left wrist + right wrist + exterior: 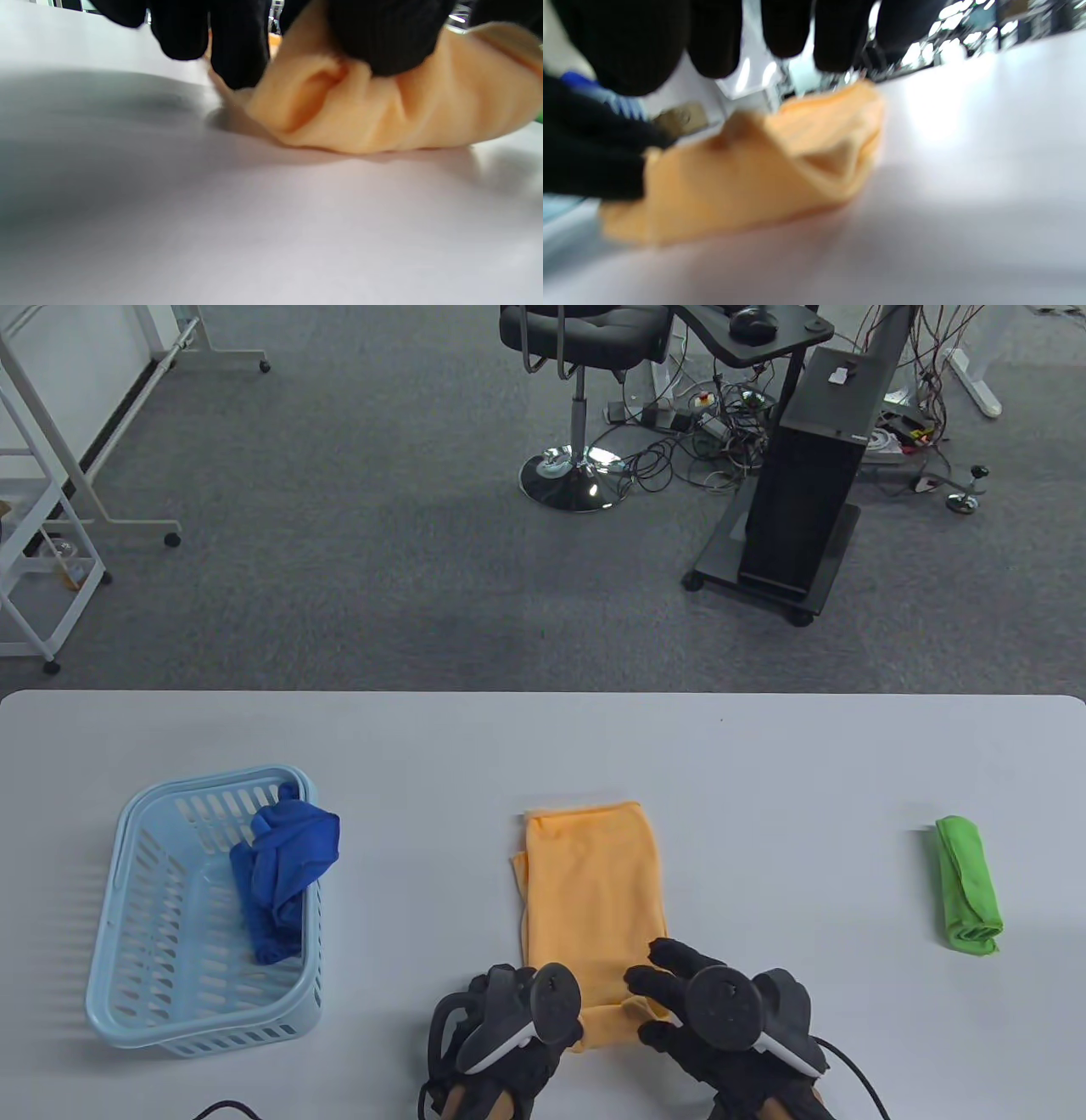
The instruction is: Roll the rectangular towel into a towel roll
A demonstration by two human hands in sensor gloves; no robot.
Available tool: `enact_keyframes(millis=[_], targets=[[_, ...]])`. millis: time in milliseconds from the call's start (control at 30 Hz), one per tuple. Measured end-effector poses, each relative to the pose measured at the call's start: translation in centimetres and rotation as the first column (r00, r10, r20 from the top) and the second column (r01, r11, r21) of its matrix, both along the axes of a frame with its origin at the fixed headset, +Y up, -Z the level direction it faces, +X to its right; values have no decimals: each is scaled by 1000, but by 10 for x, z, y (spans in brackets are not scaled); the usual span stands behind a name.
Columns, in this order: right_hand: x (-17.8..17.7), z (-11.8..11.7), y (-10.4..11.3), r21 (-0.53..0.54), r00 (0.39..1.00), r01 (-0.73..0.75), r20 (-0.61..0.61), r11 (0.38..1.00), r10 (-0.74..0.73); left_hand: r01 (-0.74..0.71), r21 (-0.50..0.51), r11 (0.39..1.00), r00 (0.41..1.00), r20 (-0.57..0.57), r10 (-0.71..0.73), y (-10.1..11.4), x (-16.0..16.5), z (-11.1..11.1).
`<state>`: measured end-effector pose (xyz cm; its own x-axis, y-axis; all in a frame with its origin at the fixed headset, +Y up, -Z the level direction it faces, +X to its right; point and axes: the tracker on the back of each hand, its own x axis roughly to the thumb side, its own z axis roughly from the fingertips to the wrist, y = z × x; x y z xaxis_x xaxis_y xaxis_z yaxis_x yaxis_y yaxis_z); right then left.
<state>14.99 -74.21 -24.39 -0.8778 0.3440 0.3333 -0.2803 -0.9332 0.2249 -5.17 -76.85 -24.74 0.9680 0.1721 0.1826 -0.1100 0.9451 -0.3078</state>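
orange towel (pixel 590 891): lies flat in the middle of the desk (pixel 764 780), folded to a long strip that runs from the far side toward the person. its near end is lifted and turned over into a small first fold.
left hand (pixel 509 1027): at the near left corner of the towel. in the left wrist view the gloved fingers (pixel 237 46) come down on the bunched near edge and the thumb presses on top of it, so the hand pinches the cloth.
right hand (pixel 721 1018): at the near right corner. the fingers are spread over the towel, and in the right wrist view the thumb (pixel 589 169) touches the folded edge from the side while the other fingers hang above it. i cannot tell if it really grips the cloth.
blue basket (pixel 136 984): stands on the left part of the desk, well apart from the towel. a crumpled blue cloth (pixel 284 874) hangs over its right wall, partly inside.
green towel roll (pixel 967 886): lies on the right part of the desk, already rolled, well apart from the hands.
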Motion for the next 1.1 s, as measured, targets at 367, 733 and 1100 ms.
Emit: enact_keyframes(millis=[367,733,1100], targets=[[2,-6,-17,10,985,-164,44,986,164,50,29,998,999,-15,-49,6,3,4],[-7,-3,-21,-5,984,-179,-7,984,179,122,21,992,989,-83,-120,0,-1,-1],[-16,-9,-35,-2,953,-296,66,955,296,58,291,955,998,-44,-47,35,-7,16]])
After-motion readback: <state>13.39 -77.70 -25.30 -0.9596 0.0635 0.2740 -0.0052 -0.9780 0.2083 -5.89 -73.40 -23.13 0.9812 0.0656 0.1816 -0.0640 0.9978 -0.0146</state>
